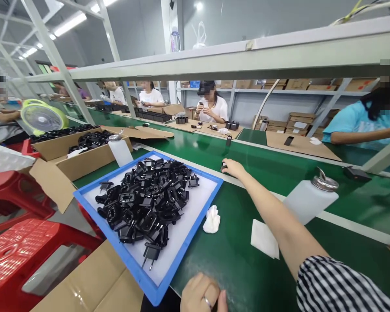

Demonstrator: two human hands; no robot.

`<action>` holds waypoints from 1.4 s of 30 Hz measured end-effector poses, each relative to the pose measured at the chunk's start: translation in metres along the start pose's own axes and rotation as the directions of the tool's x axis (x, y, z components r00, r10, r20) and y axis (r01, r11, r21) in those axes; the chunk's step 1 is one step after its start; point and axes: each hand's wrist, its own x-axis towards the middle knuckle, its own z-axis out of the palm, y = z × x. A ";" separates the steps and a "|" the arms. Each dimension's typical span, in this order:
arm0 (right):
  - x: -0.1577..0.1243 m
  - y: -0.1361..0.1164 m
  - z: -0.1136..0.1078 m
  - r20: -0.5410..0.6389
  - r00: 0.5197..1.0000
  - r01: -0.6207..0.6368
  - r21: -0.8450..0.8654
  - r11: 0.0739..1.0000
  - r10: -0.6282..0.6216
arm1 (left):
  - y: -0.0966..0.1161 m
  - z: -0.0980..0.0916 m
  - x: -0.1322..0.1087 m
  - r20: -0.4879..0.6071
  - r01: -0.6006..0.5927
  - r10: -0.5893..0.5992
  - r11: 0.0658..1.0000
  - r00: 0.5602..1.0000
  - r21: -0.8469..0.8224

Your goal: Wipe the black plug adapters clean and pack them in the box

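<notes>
My right hand [234,168] is stretched out over the green conveyor belt [195,149], its fingers closed on a small black plug adapter [223,166]. Most of that adapter is covered by the fingers. My left hand [201,294] rests low at the near edge of the workbench, fingers curled in; what lies inside it, if anything, is hidden. Left of both hands is a blue-rimmed tray [196,223] heaped with black plug adapters [149,195]. A crumpled white cloth [212,219] lies beside the tray, and a folded white wipe [264,239] lies under my right forearm.
A white dispenser bottle [312,197] stands beyond my right forearm, another bottle [120,149] behind the tray. An open carton [87,162] of black parts is at left, near red stools [29,255]. A shelf beam [214,60] crosses overhead. Co-workers sit across the belt.
</notes>
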 end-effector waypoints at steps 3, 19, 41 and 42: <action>-0.051 -0.005 -0.010 -0.065 0.996 0.068 0.040 0.997 -0.066 | 0.004 -0.008 0.003 0.130 0.038 -0.034 0.999 0.991 -0.030; -0.189 0.032 0.000 0.306 0.942 -0.189 0.132 0.973 0.141 | 0.012 -0.017 0.012 0.243 0.130 -0.133 0.991 0.961 0.028; -0.194 -0.025 0.034 0.040 0.974 0.043 0.934 0.355 -0.222 | 0.020 0.026 0.068 0.579 0.673 -0.630 0.717 0.518 0.179; -0.195 -0.025 0.036 0.022 0.966 0.067 0.941 0.332 -0.258 | 0.020 0.026 0.068 0.579 0.673 -0.639 0.713 0.507 0.198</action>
